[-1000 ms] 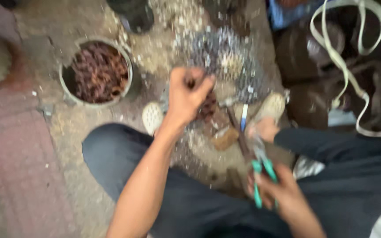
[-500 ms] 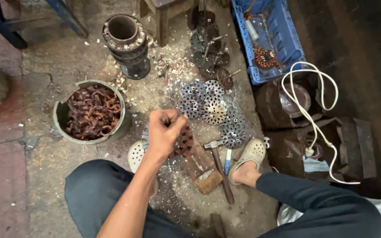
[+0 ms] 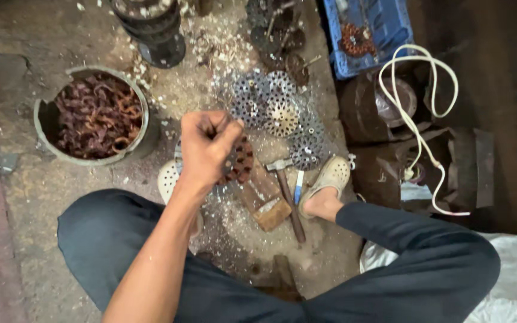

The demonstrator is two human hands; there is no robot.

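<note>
Rusty brown metal shows under the left hand (image 3: 206, 145): its fingers (image 3: 225, 133) are curled tight into a fist over a round, slotted motor core (image 3: 240, 160), pinching something at its top edge that is too small to make out. The core sits on the concrete floor (image 3: 37, 197), between the person's two pale slippers (image 3: 329, 176). The right hand is out of sight.

Just right of the core lie one wooden block (image 3: 268, 206) and one hammer (image 3: 287, 194), its handle running toward the bent right leg (image 3: 414, 251). Past the fist, about five perforated steel discs (image 3: 279, 110) overlap in a heap, hemmed by white shavings.

To the left, well apart, stands one round bucket (image 3: 145, 134) filled with copper-coloured coils; bare floor lies open between it and the left knee (image 3: 100, 233). At the upper edge stand one dark cylindrical housing (image 3: 157, 36) and one blue crate (image 3: 390, 36). The right side is crowded: dark metal parts and one looped white cord (image 3: 417, 113), leaving little room there.
</note>
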